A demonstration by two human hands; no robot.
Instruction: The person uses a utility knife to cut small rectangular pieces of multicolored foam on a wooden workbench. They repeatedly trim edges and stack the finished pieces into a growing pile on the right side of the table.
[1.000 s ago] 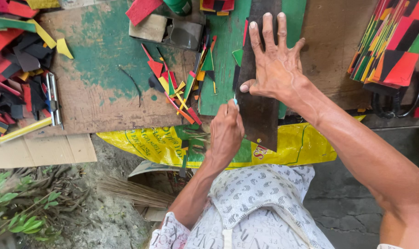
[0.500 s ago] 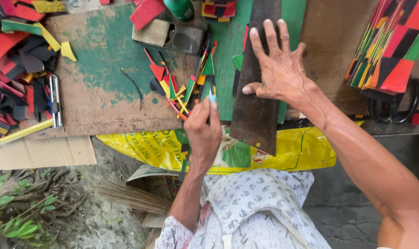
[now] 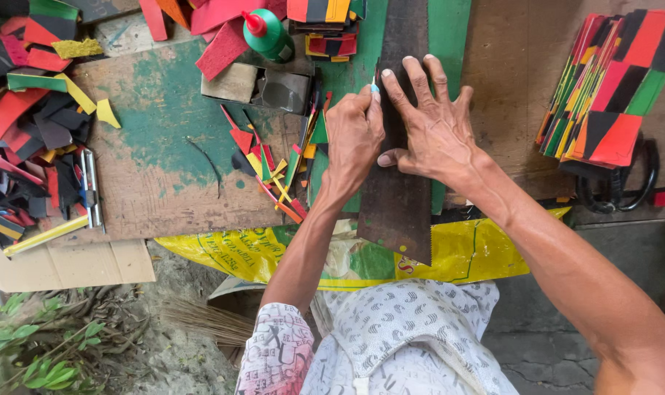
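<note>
right hand [image 3: 436,132] spread flat, fingers splayed, pressing down on a long dark saw blade [image 3: 399,197] laid lengthwise over a green sheet [image 3: 449,29] on the tabletop [image 3: 157,197]. toothed edge visible along the blade's near right side; near end overhanging the tabletop edge above a yellow printed sack [image 3: 464,252]. left hand [image 3: 353,135] closed in a pinch around a small cutting tool [image 3: 375,86], only its pale tip showing, set against the blade's left edge, just beside the right index finger. both hands close together, thumbs nearly touching.

just left of the left hand, a scatter of thin red, yellow, green and orange offcut strips [image 3: 277,172]. farther up, a green glue bottle with a red nozzle [image 3: 268,33] lying tilted, next to a small open metal box [image 3: 274,89]. above the blade, a low stack of striped foam pieces [image 3: 325,22]. at the far left, a heap of red, black, yellow and green foam scraps [image 3: 25,124], with a utility knife [image 3: 89,186] lying at its right edge. to the right, well apart from the hands, a fanned stack of multicoloured panels [image 3: 610,88] in red, black, green and yellow, resting over a black curved handle [image 3: 636,186]. flat cardboard [image 3: 62,267] sticking out under the tabletop's near left corner, with leaves [image 3: 40,351] on the ground below.
</note>
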